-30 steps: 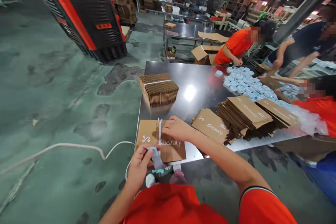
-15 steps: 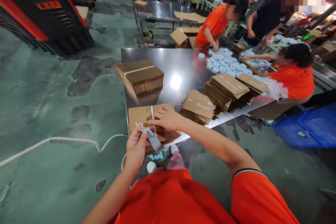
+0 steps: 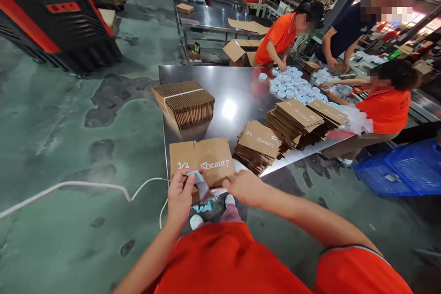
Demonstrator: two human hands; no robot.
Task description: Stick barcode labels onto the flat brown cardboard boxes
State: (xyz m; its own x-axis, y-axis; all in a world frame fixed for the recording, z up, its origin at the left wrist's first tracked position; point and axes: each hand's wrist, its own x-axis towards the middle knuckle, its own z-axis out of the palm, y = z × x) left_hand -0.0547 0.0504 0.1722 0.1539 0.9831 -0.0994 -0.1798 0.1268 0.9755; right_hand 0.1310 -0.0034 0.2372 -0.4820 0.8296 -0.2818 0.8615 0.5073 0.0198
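Strip (image 3: 203,186), lower middle: left hand (image 3: 179,193) pinches it, fingers together, likely for handiness | right hand (image 3: 246,187): by cardboard (image 3: 203,154) corner, maybe to steady; can't tell its grip

white glare (image 3: 229,109) on the tabletop (image 3: 243,83) (dimmer beyond)

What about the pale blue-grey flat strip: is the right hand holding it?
No, the left hand pinches the strip, while the right hand is at the near right corner of the printed brown cardboard stack.
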